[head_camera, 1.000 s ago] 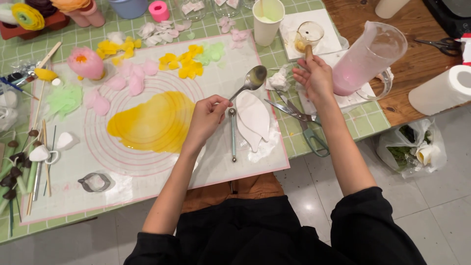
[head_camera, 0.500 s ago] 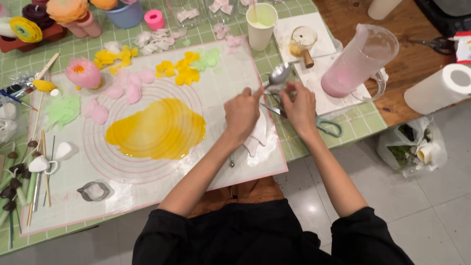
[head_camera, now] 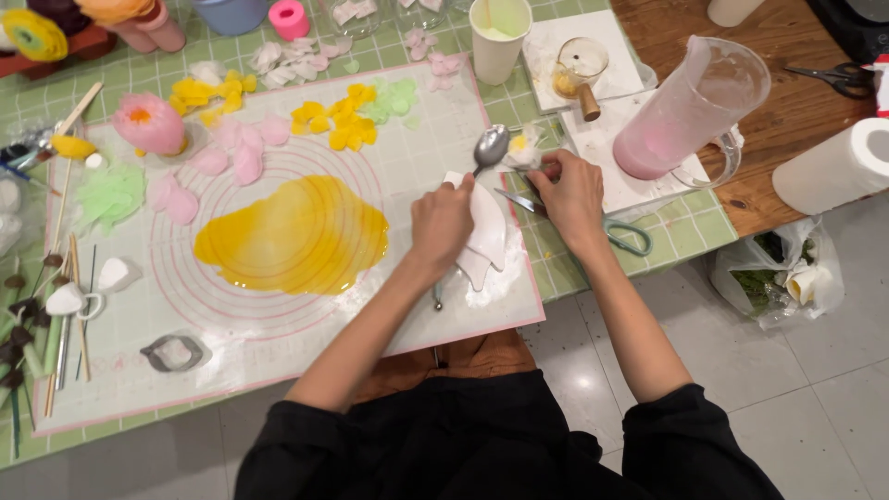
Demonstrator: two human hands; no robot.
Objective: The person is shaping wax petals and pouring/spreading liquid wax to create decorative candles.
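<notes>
Head view: left hand grips a spoon over the white sheet; right hand pinches a small yellow petal, apparently loading it; steady placement needed next

On the worktop lie 1 silicone mat, 1 yellow sheet, 1 spoon, 1 paper cup, 1 plastic jug, 1 paper roll, 1 pink flower and 2 pairs of scissors: green-handled, black-handled.
</notes>
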